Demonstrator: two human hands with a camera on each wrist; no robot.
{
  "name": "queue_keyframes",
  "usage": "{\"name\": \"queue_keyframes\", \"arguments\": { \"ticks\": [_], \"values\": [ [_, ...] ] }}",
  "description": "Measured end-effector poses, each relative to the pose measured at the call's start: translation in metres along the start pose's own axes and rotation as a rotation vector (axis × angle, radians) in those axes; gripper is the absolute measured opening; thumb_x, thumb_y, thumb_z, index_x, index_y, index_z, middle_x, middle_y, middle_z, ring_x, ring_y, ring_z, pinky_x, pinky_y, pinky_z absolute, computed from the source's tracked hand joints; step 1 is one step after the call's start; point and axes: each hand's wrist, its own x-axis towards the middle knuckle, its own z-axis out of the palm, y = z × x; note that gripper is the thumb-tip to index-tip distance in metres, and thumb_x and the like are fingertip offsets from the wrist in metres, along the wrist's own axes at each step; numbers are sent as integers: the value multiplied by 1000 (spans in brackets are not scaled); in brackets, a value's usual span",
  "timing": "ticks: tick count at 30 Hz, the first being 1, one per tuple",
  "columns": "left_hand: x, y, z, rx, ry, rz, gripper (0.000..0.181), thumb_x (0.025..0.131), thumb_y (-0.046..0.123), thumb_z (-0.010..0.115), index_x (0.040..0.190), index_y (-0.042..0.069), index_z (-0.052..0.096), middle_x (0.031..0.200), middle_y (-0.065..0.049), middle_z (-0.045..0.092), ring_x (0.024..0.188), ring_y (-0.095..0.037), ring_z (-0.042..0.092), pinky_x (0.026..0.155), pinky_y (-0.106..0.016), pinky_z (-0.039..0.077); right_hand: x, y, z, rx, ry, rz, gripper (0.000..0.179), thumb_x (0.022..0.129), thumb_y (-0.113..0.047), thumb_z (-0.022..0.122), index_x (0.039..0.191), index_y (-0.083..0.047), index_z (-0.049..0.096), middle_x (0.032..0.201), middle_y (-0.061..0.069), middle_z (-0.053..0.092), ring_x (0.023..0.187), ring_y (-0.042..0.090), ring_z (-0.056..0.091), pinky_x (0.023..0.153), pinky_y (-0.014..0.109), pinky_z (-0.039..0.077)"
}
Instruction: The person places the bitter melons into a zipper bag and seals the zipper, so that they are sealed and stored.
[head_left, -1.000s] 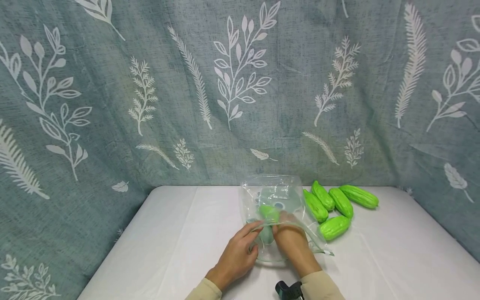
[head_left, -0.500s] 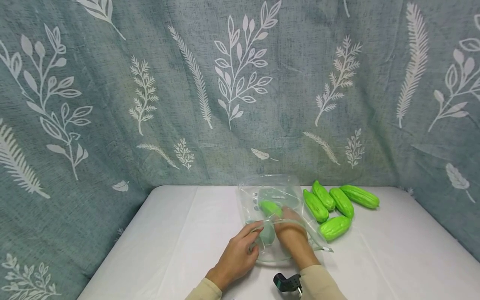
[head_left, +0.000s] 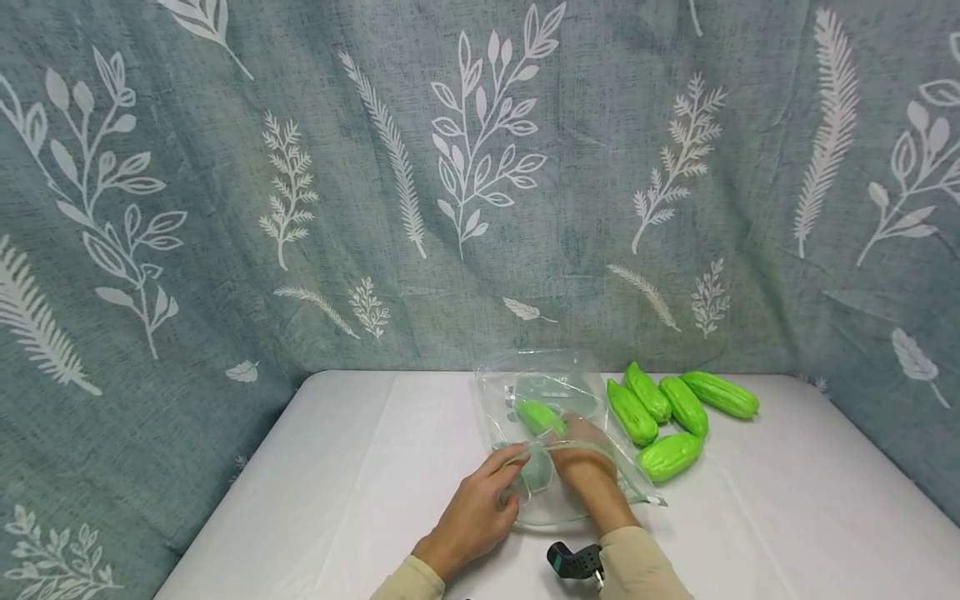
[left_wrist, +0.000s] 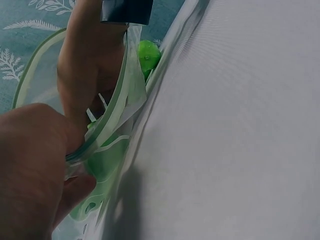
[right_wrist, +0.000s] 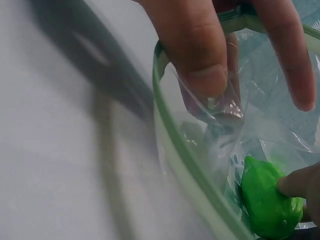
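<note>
A clear zip bag (head_left: pixel 495 400) with pale green printing lies on the white table, its mouth towards me. My left hand (head_left: pixel 476 507) holds the near rim of the mouth, and its thumb and fingers straddle the green-edged opening in the right wrist view. Inside the bag, my right hand (head_left: pixel 581 437) is in past the wrist. It grips one end of a bright green bitter melon (head_left: pixel 536 415); the thumb (right_wrist: pixel 297 182) lies against the melon's skin in the right wrist view. Clear plastic covers the melon and the right fingers in the head view.
Several more bitter melons (head_left: pixel 670 456) lie in a loose group just right of the bag, towards the table's back edge. The white table (head_left: pixel 360 492) meets a leaf-patterned blue-green curtain (head_left: pixel 375 208) behind. A black wrist device (head_left: pixel 573 560) hangs by the right sleeve.
The right hand and the bitter melon have shifted slightly deeper into the bag, mostly in the first half second. The left hand has stayed at the rim.
</note>
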Motion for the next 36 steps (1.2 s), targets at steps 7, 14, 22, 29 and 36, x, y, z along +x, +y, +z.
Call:
{"name": "queue_keyframes", "arguments": {
  "ticks": [7, 14, 22, 29, 36],
  "values": [
    [0, 0, 0, 5, 13, 21, 42, 80, -3, 71, 122, 1, 67, 145, 0, 51, 128, -17, 54, 98, -24, 49, 3, -1, 1, 27, 26, -56, 43, 89, -18, 60, 124, 6, 62, 113, 25, 67, 102, 42, 65, 88, 51, 54],
    [1, 1, -1, -3, 4, 13, 39, 81, -3, 71, 119, 2, 67, 146, 1, 50, 128, -13, 54, 96, -19, 49, 1, 1, 3, 63, 43, -77, 46, 83, -14, 61, 124, 7, 61, 113, 25, 67, 101, 43, 64, 89, 51, 53],
    [0, 1, -1, -19, 14, 3, 40, 81, -4, 69, 121, 2, 67, 148, 3, 48, 131, -13, 50, 101, -21, 46, -2, 3, 5, 126, 108, -53, 41, 83, -13, 65, 119, 6, 61, 104, 28, 67, 97, 47, 64, 85, 54, 53],
    [0, -2, 0, -8, 49, 28, 40, 78, -6, 69, 117, 3, 67, 147, -1, 49, 129, -16, 53, 98, -21, 48, -3, 3, 6, 121, 117, -66, 43, 81, -13, 67, 118, 8, 61, 106, 29, 66, 99, 47, 63, 88, 56, 52],
    [1, -3, 0, 19, 64, 46, 46, 77, -4, 70, 122, 4, 66, 146, -5, 51, 131, -18, 52, 102, -25, 47, -8, 2, 3, 71, 118, -66, 39, 83, -18, 67, 109, 10, 61, 99, 29, 65, 94, 47, 63, 84, 56, 52]
  ]
}}
